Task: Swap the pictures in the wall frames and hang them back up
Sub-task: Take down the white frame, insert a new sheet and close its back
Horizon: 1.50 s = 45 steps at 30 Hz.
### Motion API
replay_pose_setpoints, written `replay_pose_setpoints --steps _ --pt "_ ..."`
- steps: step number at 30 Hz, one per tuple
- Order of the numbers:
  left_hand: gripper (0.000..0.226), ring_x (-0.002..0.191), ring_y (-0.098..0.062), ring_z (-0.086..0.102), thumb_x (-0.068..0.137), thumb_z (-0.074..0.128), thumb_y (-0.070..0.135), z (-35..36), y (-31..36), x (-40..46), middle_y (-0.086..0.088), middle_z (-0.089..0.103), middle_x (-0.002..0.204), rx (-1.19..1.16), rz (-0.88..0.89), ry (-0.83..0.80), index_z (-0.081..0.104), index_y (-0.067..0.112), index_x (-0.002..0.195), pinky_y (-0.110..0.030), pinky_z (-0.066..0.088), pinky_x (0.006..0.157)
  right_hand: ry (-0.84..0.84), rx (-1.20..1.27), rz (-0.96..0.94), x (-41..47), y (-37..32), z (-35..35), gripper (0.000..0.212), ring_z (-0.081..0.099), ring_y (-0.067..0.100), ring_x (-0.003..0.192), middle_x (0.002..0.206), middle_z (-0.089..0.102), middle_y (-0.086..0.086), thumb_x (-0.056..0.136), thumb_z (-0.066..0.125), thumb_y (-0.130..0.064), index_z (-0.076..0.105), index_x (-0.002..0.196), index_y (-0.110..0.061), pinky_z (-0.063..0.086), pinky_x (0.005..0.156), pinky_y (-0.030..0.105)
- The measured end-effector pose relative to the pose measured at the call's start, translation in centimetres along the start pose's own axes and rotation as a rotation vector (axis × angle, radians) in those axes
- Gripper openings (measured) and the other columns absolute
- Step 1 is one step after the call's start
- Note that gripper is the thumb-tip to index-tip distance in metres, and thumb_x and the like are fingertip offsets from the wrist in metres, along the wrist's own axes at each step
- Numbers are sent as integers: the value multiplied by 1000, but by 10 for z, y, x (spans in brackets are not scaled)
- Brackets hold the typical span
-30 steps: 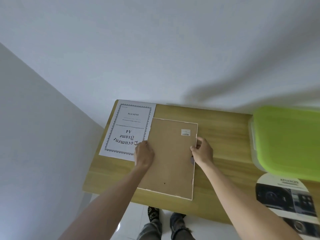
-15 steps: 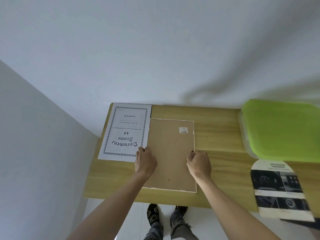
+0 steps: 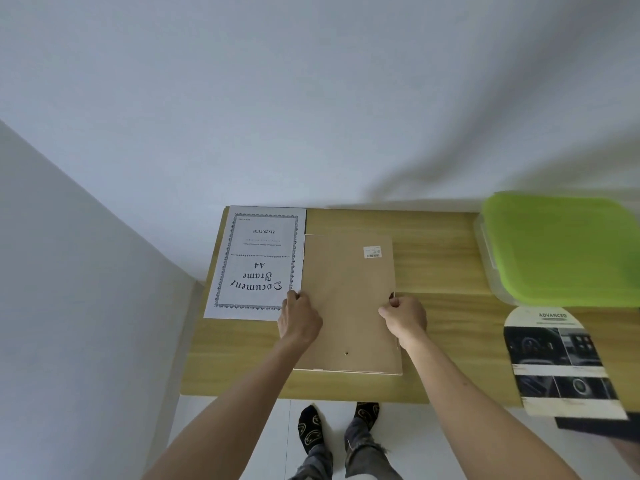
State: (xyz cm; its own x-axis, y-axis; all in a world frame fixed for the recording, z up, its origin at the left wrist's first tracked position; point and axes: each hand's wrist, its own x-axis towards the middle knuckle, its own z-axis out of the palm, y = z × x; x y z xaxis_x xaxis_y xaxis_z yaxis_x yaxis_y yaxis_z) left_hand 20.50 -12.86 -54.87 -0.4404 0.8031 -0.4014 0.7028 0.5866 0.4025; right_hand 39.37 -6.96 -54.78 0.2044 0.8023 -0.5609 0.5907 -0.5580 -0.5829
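Frame: the picture frame (image 3: 349, 303) lies face down, brown backing up, near the desk's (image 3: 440, 258) front edge, left of the middle.
Left hand: the left hand (image 3: 300, 318) rests on the frame's left edge, its grip loose, fingers laid flat.
Right hand: the right hand (image 3: 405, 315) pinches the frame's right edge, grip clamped on it.
Sheet: the printed sheet (image 3: 258, 263) lies at the desk's back left corner, touching the frame.
Box: a green-lidded box (image 3: 561, 249) sits at the right edge.
Card: a printed card (image 3: 561, 362) overhangs the front edge, right.
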Motion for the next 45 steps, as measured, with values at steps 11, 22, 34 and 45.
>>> replay_pose_setpoints --steps 11,22,34,45 --pt "45 114 -27 53 90 56 22 -4 -15 0 -7 45 132 -351 -61 47 53 8 132 -41 46 96 27 273 -33 -10 13 -7 13 63 16 83 97 71 1 82 74 -15 67 93 -17 43 60 23" --pt "14 79 -22 58 75 56 19 -18 -5 4 -9 58 94 -419 15 9 65 9 77 -34 51 67 10 168 -72 -14 11 -33 29 61 15 97 106 67 -4 83 79 -20 71 110 -14 44 81 24" --pt "69 99 -18 49 66 86 34 18 104 -6 -3 43 118 -256 237 -220 50 12 121 -33 47 91 -1 -110 -140 16 43 -122 53 57 26 121 136 59 8 85 69 -20 56 136 -9 45 92 28" --pt "125 144 -38 14 65 87 41 82 175 -21 -17 9 156 17 280 -360 5 8 153 -46 25 118 -17 -296 -207 71 76 -155 68 31 27 143 157 29 6 91 60 -32 34 152 -18 32 116 43"
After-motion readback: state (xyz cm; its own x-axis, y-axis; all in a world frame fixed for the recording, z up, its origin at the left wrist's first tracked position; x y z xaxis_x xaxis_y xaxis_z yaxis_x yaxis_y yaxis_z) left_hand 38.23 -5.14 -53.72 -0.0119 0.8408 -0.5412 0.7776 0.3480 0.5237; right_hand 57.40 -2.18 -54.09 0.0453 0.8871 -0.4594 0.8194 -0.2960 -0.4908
